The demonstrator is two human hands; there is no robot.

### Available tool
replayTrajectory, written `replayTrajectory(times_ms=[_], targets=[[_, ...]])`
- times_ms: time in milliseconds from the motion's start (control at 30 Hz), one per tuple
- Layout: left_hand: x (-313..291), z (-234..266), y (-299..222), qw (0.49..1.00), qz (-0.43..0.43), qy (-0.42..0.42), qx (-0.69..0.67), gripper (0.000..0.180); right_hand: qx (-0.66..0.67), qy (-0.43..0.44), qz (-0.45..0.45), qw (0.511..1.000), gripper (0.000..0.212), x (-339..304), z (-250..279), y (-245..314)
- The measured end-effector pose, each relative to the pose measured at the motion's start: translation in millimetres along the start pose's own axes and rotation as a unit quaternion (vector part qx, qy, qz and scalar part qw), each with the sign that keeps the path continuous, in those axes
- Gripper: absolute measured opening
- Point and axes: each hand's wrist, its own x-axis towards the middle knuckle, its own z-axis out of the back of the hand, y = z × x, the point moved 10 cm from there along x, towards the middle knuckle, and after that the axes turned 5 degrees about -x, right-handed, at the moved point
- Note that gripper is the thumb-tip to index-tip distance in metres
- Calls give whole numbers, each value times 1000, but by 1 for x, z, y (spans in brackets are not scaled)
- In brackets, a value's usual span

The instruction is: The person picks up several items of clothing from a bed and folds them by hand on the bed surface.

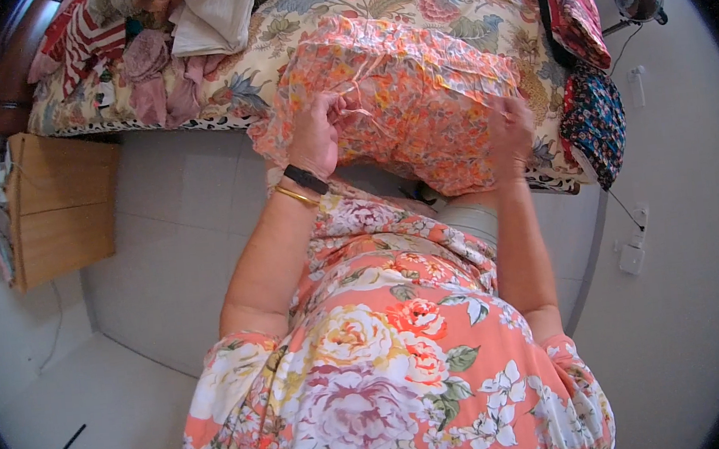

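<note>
1. Orange floral garment (422, 110): spread between and beyond the fingers.
2. Left hand (318, 131): fingers pinching its thin ties (366, 113).
3. Right hand (511, 134): fingers closed on its edge.
4. Folded white cloth (214, 20): beyond left fingers.

The bed (442, 4) in the upper frame carries a folded white cloth (214, 20), pink cloth (149, 93) and part of an orange garment (423, 123).

Left hand (324, 128) curled, right hand (513, 133) likewise (forearms (268, 249) outstretched)
</note>
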Motion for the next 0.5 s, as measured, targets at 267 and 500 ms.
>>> replayTrajectory(times_ms=[267,500], targets=[[-21,-25,-9,995,16,40,89,26,476,383,-312,727,26,-45,-163,119],[-20,-12,-10,992,41,24,113,17,501,442,-330,667,16,-47,-175,113]])
